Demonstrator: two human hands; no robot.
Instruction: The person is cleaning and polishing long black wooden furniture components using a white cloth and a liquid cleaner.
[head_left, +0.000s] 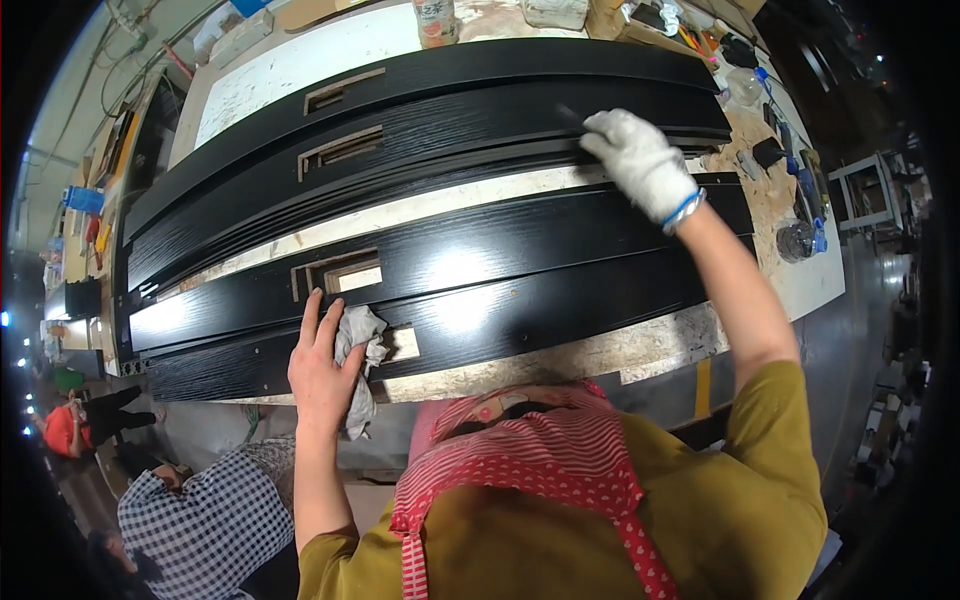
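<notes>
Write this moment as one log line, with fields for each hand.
left hand: bare, holds grey rag on black panel | right hand: white glove, holds thin tool on upper black panel

White glove on right hand, olive shirt, red striped apron.

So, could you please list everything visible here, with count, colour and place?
Long grooved panels: four, black, side by side across the workbench, each with a rectangular cut-out.
Workbench: one, pale and speckled, under the panels.
Bottle: one, pale with orange label, far edge.
Clear bottles: two, right edge.
Other people: two, lower left, one in checked cloth, one in orange.
Rag: one, grey-white, under the left hand.
Left hand: bare, on the nearest panel.
Right hand: white glove, holding a thin dark tool on a far panel.
</notes>
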